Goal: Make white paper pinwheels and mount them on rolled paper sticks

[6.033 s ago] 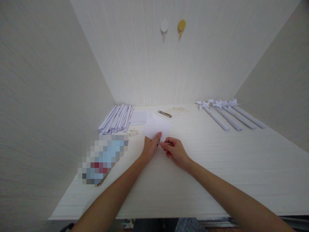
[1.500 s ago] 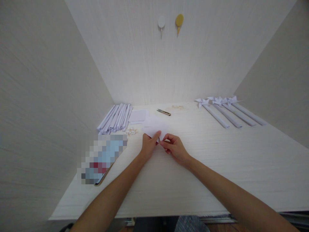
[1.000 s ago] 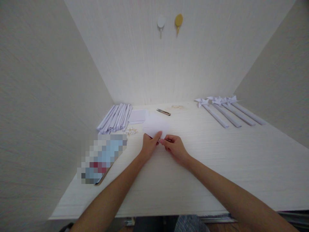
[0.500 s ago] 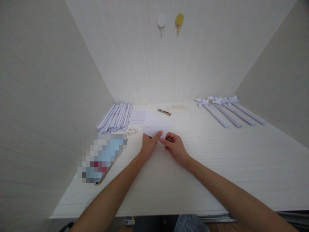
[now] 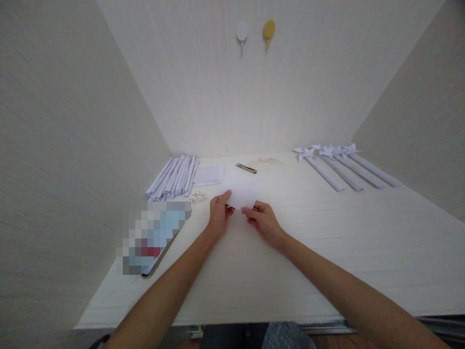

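Between my hands is a white sheet of paper [image 5: 240,186], held up a little off the table and turned corner-wise. My left hand [image 5: 219,213] pinches its left edge, thumb on top and fingers underneath. At the near right edge my right hand [image 5: 264,220] grips the sheet between thumb and fingers. A small stack of paper sheets [image 5: 208,175] lies just beyond my left hand. Next to that stack is a little heap of small pale pieces [image 5: 198,197], too small to name. Thread snips [image 5: 246,168] rest on the table behind the held sheet.
Rolled white paper sticks [image 5: 174,177] are piled at the back left. Several paper pinwheels on sticks [image 5: 327,167] lie at the back right. A phone-like device [image 5: 160,240], its screen blurred, is at left. Pale crumbs [image 5: 267,160] lie near the back wall, where two hooks [image 5: 269,30] hang.
The sheet has turned so a corner points toward me. My left hand has shifted left along its edge, thumb moving outward from the middle. My right hand stays nearly in place.
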Demonstrator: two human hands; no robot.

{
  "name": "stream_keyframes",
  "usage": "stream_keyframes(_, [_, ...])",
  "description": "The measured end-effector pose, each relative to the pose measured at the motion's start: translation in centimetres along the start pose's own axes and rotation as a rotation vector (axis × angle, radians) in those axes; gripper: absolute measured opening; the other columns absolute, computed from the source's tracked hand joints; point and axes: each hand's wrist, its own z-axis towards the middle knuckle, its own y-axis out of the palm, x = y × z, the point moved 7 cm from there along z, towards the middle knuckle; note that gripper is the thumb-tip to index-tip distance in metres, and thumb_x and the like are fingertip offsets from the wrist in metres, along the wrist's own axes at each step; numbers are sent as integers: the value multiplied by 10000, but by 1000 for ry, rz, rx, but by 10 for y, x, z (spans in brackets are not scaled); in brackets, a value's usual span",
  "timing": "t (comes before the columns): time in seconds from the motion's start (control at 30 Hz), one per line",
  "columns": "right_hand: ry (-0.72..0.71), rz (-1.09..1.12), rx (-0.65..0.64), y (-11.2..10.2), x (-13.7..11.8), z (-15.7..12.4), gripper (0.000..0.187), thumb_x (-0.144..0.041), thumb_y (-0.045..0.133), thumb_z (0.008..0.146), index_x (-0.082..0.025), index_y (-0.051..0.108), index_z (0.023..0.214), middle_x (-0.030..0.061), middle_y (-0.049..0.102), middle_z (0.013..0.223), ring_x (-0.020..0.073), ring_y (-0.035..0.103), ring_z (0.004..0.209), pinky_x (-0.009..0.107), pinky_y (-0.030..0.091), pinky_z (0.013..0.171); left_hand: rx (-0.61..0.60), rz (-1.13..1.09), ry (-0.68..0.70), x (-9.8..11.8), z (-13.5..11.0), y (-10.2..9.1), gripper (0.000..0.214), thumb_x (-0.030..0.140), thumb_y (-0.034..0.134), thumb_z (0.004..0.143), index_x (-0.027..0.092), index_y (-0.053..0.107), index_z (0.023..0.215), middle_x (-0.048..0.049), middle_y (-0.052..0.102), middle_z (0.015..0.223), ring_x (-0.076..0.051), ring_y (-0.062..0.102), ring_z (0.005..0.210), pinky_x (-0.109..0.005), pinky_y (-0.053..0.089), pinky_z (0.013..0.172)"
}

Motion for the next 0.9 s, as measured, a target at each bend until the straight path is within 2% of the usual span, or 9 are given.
stream_keyframes(0.13, [-8,60,56,-4,-2,-1,162,-250,682,526,-156,553,558,-58,452,482,53,340,444,220,236,431,-14,-34,-5,-1,3,0,253,275,687,488,137,488,559,53,493,474,-35,402,392,-160,269,372])
stream_keyframes(0.27, [1,205,130,-10,-5,0,245,-261,700,506,-170,474,523,-66,431,482,48,357,450,200,241,411,-47,-34,-32,-4,2,2,244,236,701,466,137,522,598,45,524,509,-39,435,421,-158,306,395])
stream_keyframes(0.4, [-13,289,192,-18,-8,1,266,-274,707,500,-180,466,559,-67,438,493,47,372,448,190,240,392,-171,33,-79,-7,-2,11,197,238,680,483,135,537,569,26,533,500,-51,441,414,-173,292,382])
stream_keyframes(0.5, [-44,287,188,-20,-11,2,271,-308,701,523,-185,463,563,-74,409,466,44,351,430,187,240,387,-285,107,-117,-12,-7,18,171,236,659,488,137,546,569,26,519,469,-67,434,390,-191,277,362])
stream_keyframes(0.57, [-53,259,178,-20,-12,2,303,-337,692,542,-187,429,539,-77,385,450,42,334,419,189,240,386,-318,126,-131,-14,-8,20,175,227,659,480,144,544,583,34,512,464,-71,424,381,-197,271,352])
stream_keyframes(0.73, [-24,219,132,-16,-12,1,338,-353,697,537,-185,404,519,-76,390,442,41,331,413,196,244,391,-280,100,-150,-19,-9,18,220,244,681,477,149,558,632,36,527,506,-61,413,402,-188,254,351])
stream_keyframes(0.9, [7,218,106,-14,-11,1,317,-380,683,558,-177,442,526,-65,449,466,40,359,405,195,241,389,-141,142,-84,-16,-6,10,268,271,698,466,157,563,667,38,549,534,-65,438,426,-182,273,370])
